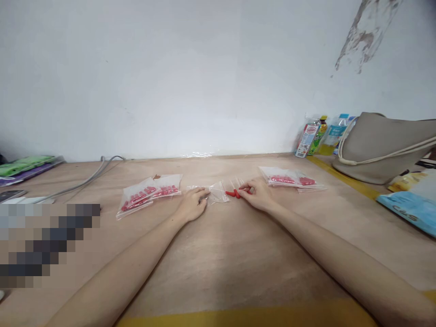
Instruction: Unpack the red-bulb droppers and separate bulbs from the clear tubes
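My left hand [193, 204] lies palm down on the table with its fingers stretched over a clear plastic zip bag [217, 193]. Just right of that bag are small red pieces [232, 194], too small to tell their kind. Thumb and fingers of my right hand [257, 194] pinch at the right end of these red pieces. Thin clear plastic shows behind them, beside the fingertips. Left of my left hand are zip bags of red pieces [139, 195], overlapping each other. Beyond my right hand lies another stack of such filled bags [289, 178].
Drink bottles [332, 134] and a carton [306, 138] stand by the wall at right, next to a grey-beige bag [378, 145]. A blue packet [408, 213] lies at the right edge. A grey cable [78, 185] and green and purple packets [29, 168] are at left.
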A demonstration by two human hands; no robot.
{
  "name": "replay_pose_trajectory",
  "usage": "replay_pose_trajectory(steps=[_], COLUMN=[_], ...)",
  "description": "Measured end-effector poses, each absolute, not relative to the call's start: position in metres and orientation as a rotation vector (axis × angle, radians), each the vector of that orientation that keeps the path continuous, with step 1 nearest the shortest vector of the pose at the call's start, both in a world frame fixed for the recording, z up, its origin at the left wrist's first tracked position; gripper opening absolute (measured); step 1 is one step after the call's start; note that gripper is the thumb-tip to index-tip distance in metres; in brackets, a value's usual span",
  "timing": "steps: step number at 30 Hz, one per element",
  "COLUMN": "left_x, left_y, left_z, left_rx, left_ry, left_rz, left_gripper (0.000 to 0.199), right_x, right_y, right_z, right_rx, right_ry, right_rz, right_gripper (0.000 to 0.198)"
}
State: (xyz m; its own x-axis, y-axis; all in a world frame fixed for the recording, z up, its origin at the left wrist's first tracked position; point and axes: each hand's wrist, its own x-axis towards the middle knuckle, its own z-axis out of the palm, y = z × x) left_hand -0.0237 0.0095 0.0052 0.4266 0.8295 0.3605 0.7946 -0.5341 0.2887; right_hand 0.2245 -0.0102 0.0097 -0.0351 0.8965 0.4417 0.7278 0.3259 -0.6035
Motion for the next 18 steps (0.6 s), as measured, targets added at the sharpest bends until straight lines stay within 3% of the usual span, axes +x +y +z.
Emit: replay_pose_trajectory(steps=[4, 14, 18], left_x=[-0.024, -0.022, -0.018], left_y=[0.01, 0.004, -0.005], left_z=[0.005, 0.007, 0.012], left_rx=[2.592, 2.524, 2.518], left_ry=[1.471, 1.701, 1.84], left_rz=[0.718, 0.69, 0.698], left_gripper=[0.042, 0.031, 0.042], right_x=[0.209, 0.21, 0.231], right_y=[-0.011, -0.005, -0.006], right_z=[0.012, 0.02, 0.018], right_rx=[-1.44, -1.368, -1.351], right_ry=[-2.035, -1.809, -1.595], right_rz=[0.018, 0.019, -0.004], right_gripper=[0.016, 0.015, 0.02])
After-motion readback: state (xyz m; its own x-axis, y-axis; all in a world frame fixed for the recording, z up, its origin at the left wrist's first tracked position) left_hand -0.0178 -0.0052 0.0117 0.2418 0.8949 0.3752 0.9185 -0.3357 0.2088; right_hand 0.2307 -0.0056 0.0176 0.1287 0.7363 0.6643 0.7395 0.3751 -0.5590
